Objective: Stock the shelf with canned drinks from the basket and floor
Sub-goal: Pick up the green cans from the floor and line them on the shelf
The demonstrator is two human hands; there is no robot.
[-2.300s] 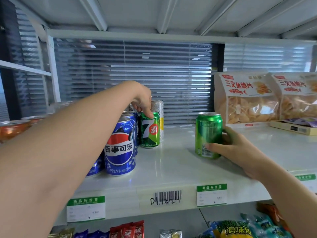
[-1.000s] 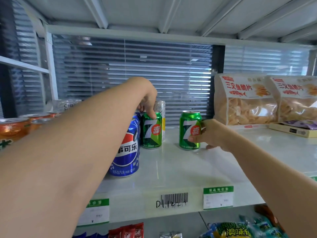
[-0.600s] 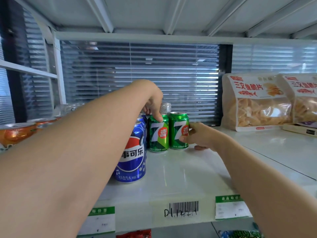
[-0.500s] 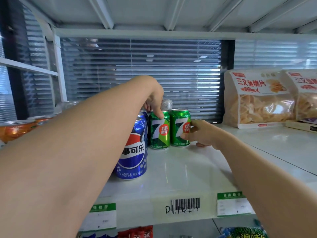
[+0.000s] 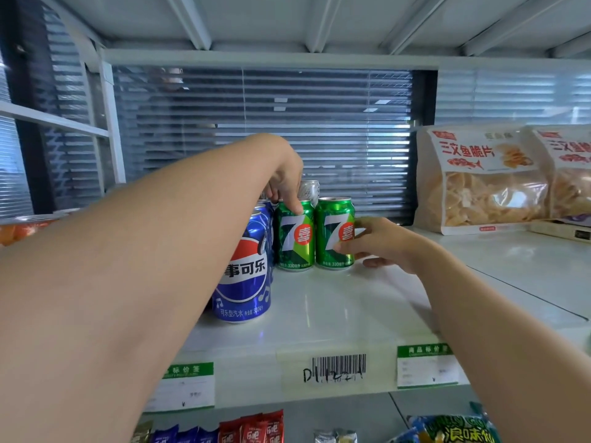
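7-Up can [image 5: 334, 233] in my right grip [image 5: 380, 243] stands upright on the shelf [image 5: 335, 308], mid-depth, right of the neighbour 7-Up can [image 5: 294, 238]. They're touching or just beside each other, can't tell which. Both labels face near.

Right grip: closed on the can's right side, thumb on the near label, fingers wrapped toward the far side. Left grip [image 5: 286, 183]: fingers curled down over the neighbour's top rim, steadying it. Pepsi can [image 5: 244, 276] sits nearer and left of the pair. A silver can [image 5: 309, 188] is just behind the neighbour.

Step in hand, as I read it: seat the can in line and let go. To do it well:
- Base looks flat on the shelf. Confirm there's no tilt before opening the fingers.
- Nudge left only until the two cans meet. Left grip takes the push so nothing tips toward the Pepsi can.
- Open the right grip out to the right, not upward, so the can isn't dragged or spun off label-front.
- Lift the left grip straight up, since the silver can is close behind the knuckles.

Bare shelf runs right as far as the salmon crisp bags [image 5: 479, 180], so the next cans should fit there. Basket and floor are out of view, so I can't judge how much stock is left.
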